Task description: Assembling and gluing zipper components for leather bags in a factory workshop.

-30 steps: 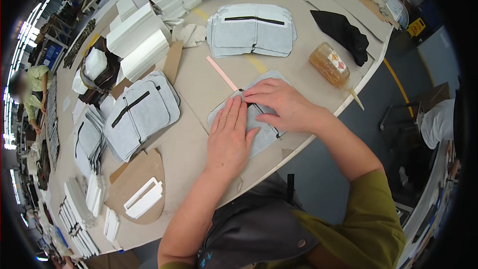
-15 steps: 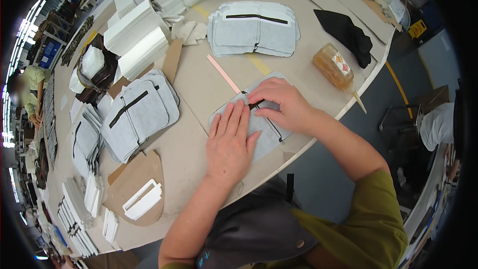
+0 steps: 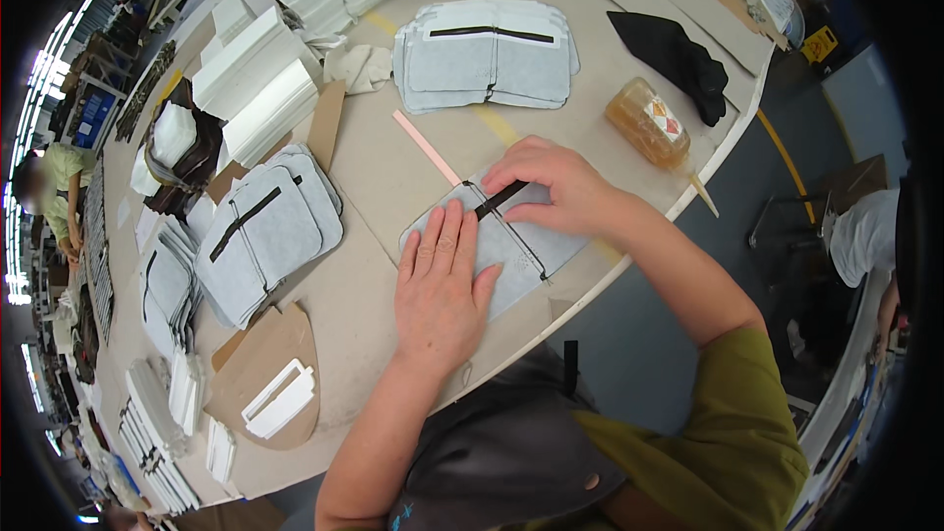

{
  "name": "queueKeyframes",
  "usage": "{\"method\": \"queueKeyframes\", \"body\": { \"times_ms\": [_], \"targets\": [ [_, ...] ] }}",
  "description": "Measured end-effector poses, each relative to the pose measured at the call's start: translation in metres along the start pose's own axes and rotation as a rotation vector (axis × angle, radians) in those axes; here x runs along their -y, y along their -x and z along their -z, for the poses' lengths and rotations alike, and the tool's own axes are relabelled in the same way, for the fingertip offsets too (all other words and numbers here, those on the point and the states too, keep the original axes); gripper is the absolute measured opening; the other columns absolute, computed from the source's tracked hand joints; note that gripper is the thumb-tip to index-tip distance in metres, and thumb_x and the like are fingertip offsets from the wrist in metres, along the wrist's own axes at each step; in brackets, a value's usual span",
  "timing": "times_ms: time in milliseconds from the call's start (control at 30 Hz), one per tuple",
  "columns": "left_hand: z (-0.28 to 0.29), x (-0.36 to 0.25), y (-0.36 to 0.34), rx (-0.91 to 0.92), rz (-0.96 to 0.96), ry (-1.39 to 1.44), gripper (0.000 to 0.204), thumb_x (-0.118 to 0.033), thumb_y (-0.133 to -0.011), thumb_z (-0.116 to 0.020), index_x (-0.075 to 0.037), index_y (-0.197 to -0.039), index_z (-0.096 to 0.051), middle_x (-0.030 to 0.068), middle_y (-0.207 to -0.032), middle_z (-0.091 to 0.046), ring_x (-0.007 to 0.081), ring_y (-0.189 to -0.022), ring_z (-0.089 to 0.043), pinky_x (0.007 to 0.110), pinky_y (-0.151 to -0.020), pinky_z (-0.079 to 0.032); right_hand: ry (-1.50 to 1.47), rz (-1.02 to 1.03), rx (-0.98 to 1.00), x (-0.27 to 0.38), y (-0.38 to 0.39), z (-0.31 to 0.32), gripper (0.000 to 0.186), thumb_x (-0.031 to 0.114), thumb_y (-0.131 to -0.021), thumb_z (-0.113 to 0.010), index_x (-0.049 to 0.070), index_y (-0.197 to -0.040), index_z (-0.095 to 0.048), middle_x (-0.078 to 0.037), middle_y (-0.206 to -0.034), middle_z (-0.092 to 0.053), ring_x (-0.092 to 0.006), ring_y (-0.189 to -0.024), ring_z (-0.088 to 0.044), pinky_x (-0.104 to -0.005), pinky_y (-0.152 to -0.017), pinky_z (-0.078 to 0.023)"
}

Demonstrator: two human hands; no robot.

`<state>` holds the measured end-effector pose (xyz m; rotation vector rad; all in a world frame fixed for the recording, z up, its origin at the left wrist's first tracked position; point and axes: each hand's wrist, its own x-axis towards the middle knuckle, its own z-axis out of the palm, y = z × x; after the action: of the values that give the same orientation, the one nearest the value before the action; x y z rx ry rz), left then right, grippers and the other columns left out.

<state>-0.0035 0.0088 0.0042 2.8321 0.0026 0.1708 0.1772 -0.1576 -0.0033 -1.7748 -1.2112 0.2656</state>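
Grey sheet material forms the panel (image 3: 513, 270) that lies flat on the table (image 3: 359, 334) near its front edge, beneath both hands. Through the head camera I observe the left hand (image 3: 433, 285) laid palm down on the panel's left portion: the fingers are extended side by side, the thumb is spread away, and its grip is closed on nothing. The right hand (image 3: 560, 192) is positioned over the panel's far right portion, fingers bent, with a visible gap between forefinger and thumb. A black strip (image 3: 500, 201) runs from the left fingertips into this gap; I cannot determine whether the right grip has hold of its hidden end. A dark cord (image 3: 523, 250) crosses the panel below the strip, and a pink strip (image 3: 426, 147) extends from the panel's far edge. Beyond the panel I locate a stack of grey panels (image 3: 462, 74); to its right are a black cloth (image 3: 678, 69) and an amber bottle (image 3: 639, 128) lying near the table edge. A second grey stack (image 3: 310, 226) rests to the left.
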Motion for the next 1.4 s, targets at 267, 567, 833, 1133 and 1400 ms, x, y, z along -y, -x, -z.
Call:
{"method": "queueKeyframes", "body": {
  "times_ms": [267,567,833,1133,1400],
  "targets": [
    [0.002,-0.001,0.000,0.000,-0.038,-0.054,0.058,-0.031,-0.103,-0.058,-0.007,-0.154,-0.048,0.0098,-0.162,-0.043,0.0317,-0.149,-0.039,0.050,-0.122,-0.027,0.104,0.030,-0.073,0.000,0.004,0.002,0.023,0.009,-0.078,-0.082,0.009,-0.100,-0.074,-0.003,-0.105,-0.072,-0.0285,-0.107,-0.062,-0.0415,-0.096,-0.048],
    [-0.001,0.000,0.000,-0.009,-0.048,-0.048,0.054,-0.029,-0.102,-0.058,-0.011,-0.153,-0.051,0.0084,-0.162,-0.044,0.0316,-0.148,-0.039,0.050,-0.121,-0.027,0.106,-0.002,-0.012,0.015,0.014,-0.001,0.020,0.012,-0.079,-0.083,0.010,-0.098,-0.077,-0.002,-0.110,-0.073,-0.0270,-0.111,-0.060,-0.0417,-0.100,-0.045],
    [-0.002,0.001,0.002,-0.013,-0.062,-0.032,0.060,-0.037,-0.101,-0.061,-0.012,-0.154,-0.050,0.0095,-0.166,-0.038,0.0335,-0.151,-0.035,0.052,-0.122,-0.026,0.162,-0.062,0.006,0.035,0.049,-0.008,0.032,0.006,-0.075,-0.084,0.011,-0.106,-0.077,0.003,-0.119,-0.073,-0.0256,-0.112,-0.060,-0.0426,-0.104,-0.043],
    [-0.001,-0.005,-0.001,0.005,-0.090,-0.085,0.061,-0.038,-0.101,-0.062,-0.012,-0.154,-0.050,0.0097,-0.165,-0.039,0.0367,-0.150,-0.034,0.055,-0.121,-0.024,0.161,-0.045,0.032,0.029,0.049,0.002,0.033,0.008,-0.075,-0.083,0.012,-0.107,-0.077,0.002,-0.120,-0.073,-0.0265,-0.118,-0.059,-0.0436,-0.106,-0.043],
    [-0.003,-0.005,0.002,-0.002,-0.075,-0.096,0.061,-0.039,-0.101,-0.062,-0.012,-0.154,-0.049,0.0110,-0.165,-0.040,0.0359,-0.151,-0.034,0.056,-0.122,-0.024,0.261,0.030,0.083,0.033,0.046,0.003,0.046,0.014,-0.074,-0.087,0.011,-0.119,-0.074,-0.005,-0.139,-0.065,-0.0320,-0.127,-0.056,-0.0468,-0.110,-0.041]
  ]
}}
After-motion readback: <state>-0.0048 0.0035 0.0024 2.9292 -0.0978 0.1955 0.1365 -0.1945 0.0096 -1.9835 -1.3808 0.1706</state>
